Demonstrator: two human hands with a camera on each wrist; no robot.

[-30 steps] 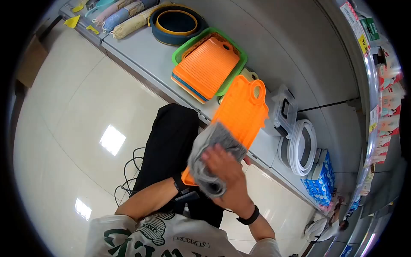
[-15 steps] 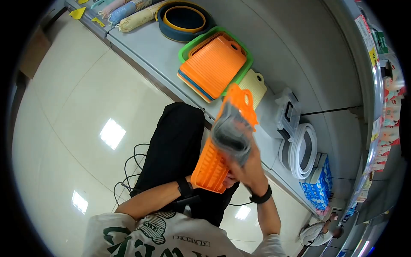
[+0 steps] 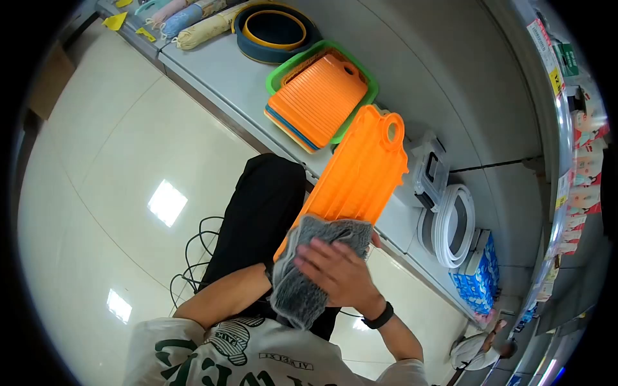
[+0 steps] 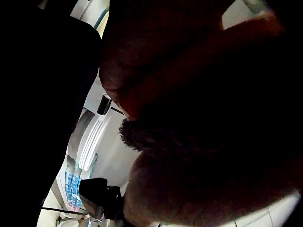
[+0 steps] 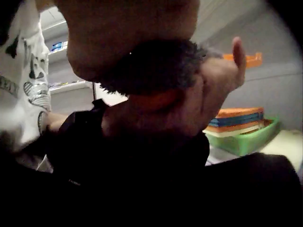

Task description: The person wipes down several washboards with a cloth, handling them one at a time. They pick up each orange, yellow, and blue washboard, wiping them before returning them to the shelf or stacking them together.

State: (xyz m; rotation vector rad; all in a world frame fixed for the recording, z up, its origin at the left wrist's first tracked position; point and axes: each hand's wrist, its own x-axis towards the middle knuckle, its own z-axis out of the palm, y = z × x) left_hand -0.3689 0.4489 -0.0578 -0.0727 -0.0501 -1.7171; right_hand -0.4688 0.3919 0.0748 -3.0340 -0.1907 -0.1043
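Observation:
An orange board [image 3: 360,164] with a ring-shaped handle slants up from the lap in the head view. My right hand [image 3: 338,273] lies with fairly straight fingers on a grey cloth [image 3: 296,293], pressing it against the board's lower part. Most of my left hand is hidden beneath the board; its fingertips [image 3: 375,240] show at the right edge. The right wrist view shows my left hand [image 5: 203,97] gripping from below, near the dark cloth [image 5: 151,68]. Dark in the left wrist view, cloth fluff [image 4: 135,135] shows between the hands.
On the grey shelf [image 3: 212,74] lie a green basket [image 3: 273,80] with stacked boards [image 3: 318,96], dark round basins [image 3: 257,51], a clear lidded box [image 3: 431,170], white rings [image 3: 450,225] and blue packs [image 3: 476,283]. Cables [image 3: 187,276] lie on the floor; another person [image 3: 473,350] is at lower right.
The board has turned so its broad face shows again. My right hand and the cloth have moved down from the board's upper part to its lower end, and the cloth is spread wider.

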